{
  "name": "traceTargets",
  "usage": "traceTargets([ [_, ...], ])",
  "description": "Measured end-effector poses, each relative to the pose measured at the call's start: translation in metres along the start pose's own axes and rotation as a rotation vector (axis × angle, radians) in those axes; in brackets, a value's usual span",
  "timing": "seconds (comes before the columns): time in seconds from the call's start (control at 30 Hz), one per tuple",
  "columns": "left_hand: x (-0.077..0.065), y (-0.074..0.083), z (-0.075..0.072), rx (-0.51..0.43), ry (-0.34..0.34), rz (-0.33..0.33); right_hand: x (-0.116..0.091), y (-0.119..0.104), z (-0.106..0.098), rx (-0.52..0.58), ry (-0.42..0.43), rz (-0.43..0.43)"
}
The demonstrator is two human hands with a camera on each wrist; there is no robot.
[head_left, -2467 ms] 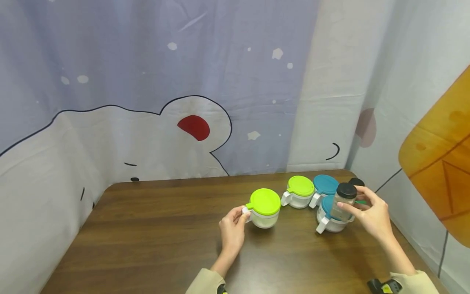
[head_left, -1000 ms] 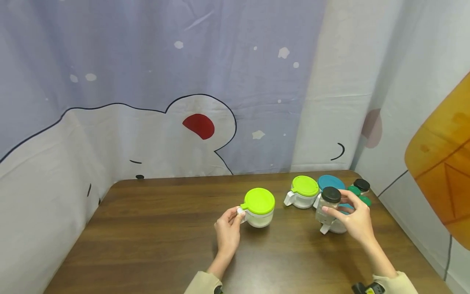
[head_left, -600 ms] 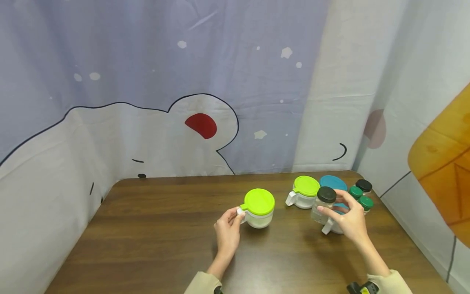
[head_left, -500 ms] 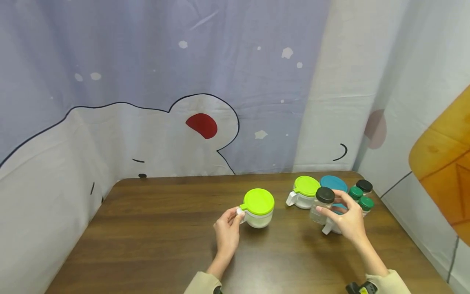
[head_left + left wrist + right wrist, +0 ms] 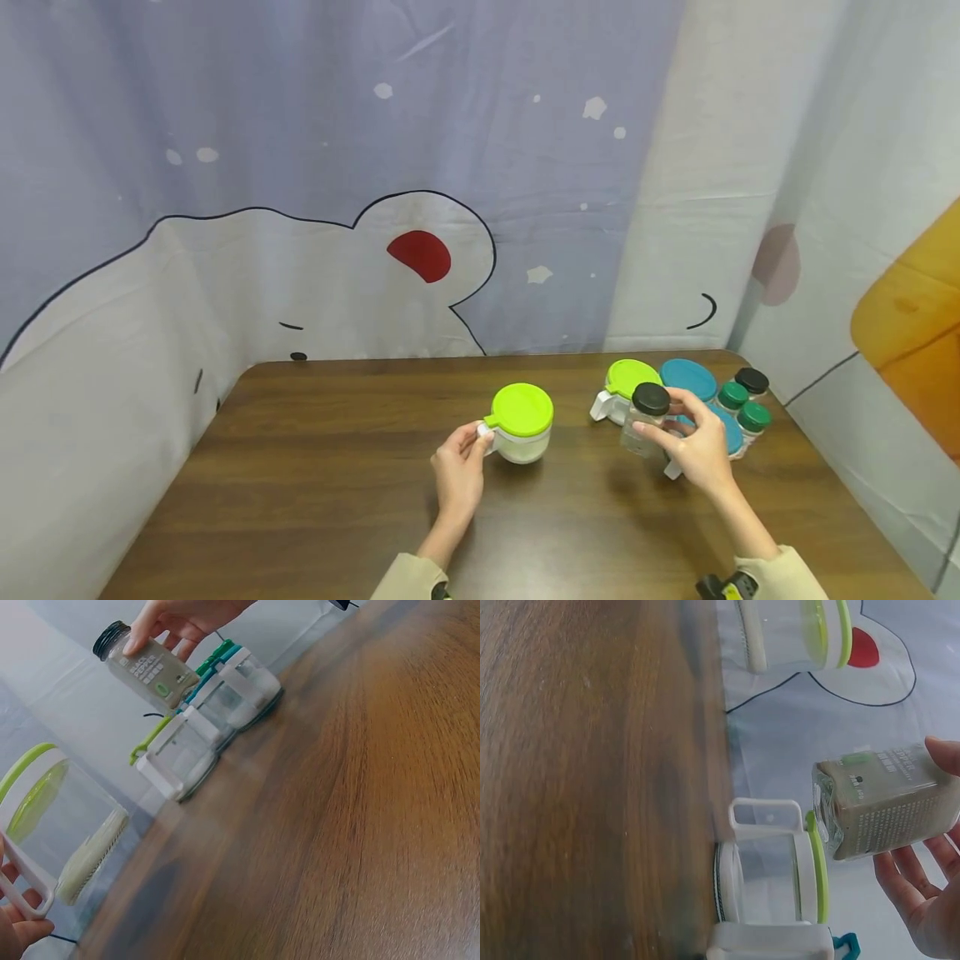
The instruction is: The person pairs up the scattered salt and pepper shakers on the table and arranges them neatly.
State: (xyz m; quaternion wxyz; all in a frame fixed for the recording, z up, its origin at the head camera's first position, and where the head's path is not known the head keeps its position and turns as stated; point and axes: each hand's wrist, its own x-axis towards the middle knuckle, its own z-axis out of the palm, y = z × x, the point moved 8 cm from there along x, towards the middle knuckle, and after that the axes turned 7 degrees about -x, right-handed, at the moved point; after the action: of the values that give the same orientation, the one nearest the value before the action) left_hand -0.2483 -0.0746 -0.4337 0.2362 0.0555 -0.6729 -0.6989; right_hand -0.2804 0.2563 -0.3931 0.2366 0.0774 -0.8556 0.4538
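Each of the person's two hands held a container just clear of a brown wooden tabletop (image 5: 322,483). The left hand (image 5: 459,475), its thumb and fingers closed on a white handle, held a green-lidded jar (image 5: 521,427) near the middle of the head view. This squat jar stood about upright, lid up, its handle pointing left and toward the person, with the lid's tab lying above the handle. Its clear walls showed a pale layer (image 5: 94,859) at the bottom.

The right hand (image 5: 697,446) gripped a black-capped bottle (image 5: 641,431) between thumb and fingers, to the right of that jar. The bottle was square-sided, its long axis close to vertical, cap up and base down. Grey-brown contents showed through its clear, printed sides.

Beyond and beside the right hand stood a cluster of closed containers. A second lime-lidded jar (image 5: 628,377), its handle pointing left and toward the person, held white matter at its base. Next to it was a blue-lidded jar (image 5: 687,379); another blue-topped jar (image 5: 726,427) was partly hidden by the hand. At the far right stood two small green-capped bottles (image 5: 753,417) and one more dark-capped bottle (image 5: 752,381). A printed curtain (image 5: 540,167) hung behind.
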Motion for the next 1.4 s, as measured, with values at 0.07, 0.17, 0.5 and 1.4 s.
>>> traceTargets([
  [0.07, 0.004, -0.012, -0.001, -0.003, 0.006, -0.002, 0.0, 0.0, 0.002, 0.002, -0.005, 0.001],
  [0.17, 0.007, -0.024, -0.004, -0.01, 0.008, 0.001, 0.0, 0.0, 0.006, 0.022, -0.009, -0.004],
  [0.5, 0.013, -0.018, -0.015, 0.001, 0.035, 0.015, 0.004, -0.001, 0.021, 0.04, -0.04, -0.002],
  [1.4, 0.025, -0.029, -0.043, 0.019, 0.081, 0.036, 0.006, -0.015, 0.072, 0.117, -0.179, 0.043],
])
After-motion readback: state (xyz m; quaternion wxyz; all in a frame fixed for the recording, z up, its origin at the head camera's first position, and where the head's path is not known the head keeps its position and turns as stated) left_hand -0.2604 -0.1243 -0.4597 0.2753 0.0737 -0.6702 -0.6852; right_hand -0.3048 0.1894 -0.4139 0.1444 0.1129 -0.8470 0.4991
